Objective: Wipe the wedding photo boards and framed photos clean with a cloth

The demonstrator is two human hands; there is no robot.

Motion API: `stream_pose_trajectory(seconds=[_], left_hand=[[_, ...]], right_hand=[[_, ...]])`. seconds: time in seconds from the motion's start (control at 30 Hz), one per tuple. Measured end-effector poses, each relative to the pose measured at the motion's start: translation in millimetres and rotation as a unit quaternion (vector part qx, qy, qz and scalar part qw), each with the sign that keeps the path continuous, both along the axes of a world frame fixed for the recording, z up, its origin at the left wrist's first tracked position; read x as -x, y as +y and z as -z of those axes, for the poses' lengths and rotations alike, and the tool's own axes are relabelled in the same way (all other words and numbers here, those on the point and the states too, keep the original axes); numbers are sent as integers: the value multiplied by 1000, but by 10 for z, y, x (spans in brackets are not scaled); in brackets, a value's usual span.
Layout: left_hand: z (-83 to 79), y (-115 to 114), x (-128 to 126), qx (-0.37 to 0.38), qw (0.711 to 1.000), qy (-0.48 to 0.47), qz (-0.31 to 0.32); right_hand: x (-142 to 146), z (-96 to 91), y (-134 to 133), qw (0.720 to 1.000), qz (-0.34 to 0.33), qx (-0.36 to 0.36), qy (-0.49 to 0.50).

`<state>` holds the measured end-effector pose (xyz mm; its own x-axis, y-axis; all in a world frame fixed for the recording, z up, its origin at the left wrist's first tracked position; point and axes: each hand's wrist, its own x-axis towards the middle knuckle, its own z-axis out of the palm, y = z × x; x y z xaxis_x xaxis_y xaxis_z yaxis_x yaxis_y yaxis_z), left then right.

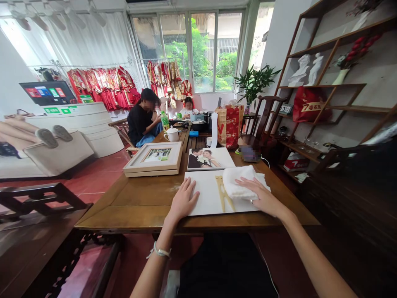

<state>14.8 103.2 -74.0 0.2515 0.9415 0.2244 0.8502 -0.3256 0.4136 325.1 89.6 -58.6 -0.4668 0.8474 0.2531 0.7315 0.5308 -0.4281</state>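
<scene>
A white board (pixel 211 198) lies flat on the wooden table (pixel 142 203) in front of me. My left hand (pixel 183 200) rests open on the board's left edge, fingers flat. My right hand (pixel 259 194) presses flat on a folded white cloth (pixel 238 179) that lies on the board's right part. A pale yellow forked stand piece (pixel 226 193) lies on the board between my hands. Beyond the board lies a photo print of a couple (pixel 208 158), and to its left a stack of framed pictures (pixel 155 159).
Further down the table stand a white teapot (pixel 172 133), a red paper bag (pixel 230 124), a pot and bottles. Two people sit at the far end. Wooden chairs and a shelf unit (pixel 335 87) flank the right, a dark bench (pixel 37 198) the left.
</scene>
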Motion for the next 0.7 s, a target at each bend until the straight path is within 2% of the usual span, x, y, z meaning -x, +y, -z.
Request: stream_pose_trajectory(seconds=[0.1, 0.2, 0.27, 0.37, 0.47, 0.53, 0.6, 0.7], left_hand=[[15, 10, 10, -5, 1000, -4, 7], [16, 28, 32, 0, 1000, -7, 19], [7, 39, 47, 4, 1000, -9, 28], [-5, 48, 63, 6, 999, -10, 35], [-7, 46, 64, 4, 999, -7, 35], [-5, 43, 58, 4, 999, -3, 33], [0, 40, 49, 4, 1000, 1, 29], [10, 37, 36, -4, 1000, 1, 25]], right_hand=[[-22, -2, -469, 1000, -24, -10, -14], [-51, -25, -666, 1000, -23, 13, -13], [-55, -38, -576, 999, -14, 31, 4], [34, -62, -201, 998, 20, 45, 26], [293, -93, 202, 997, 62, 44, 21], [523, -106, 346, 997, 71, 37, 18], [732, -108, 334, 997, 65, 31, 12], [886, -100, 41, 999, 35, 1, -24]])
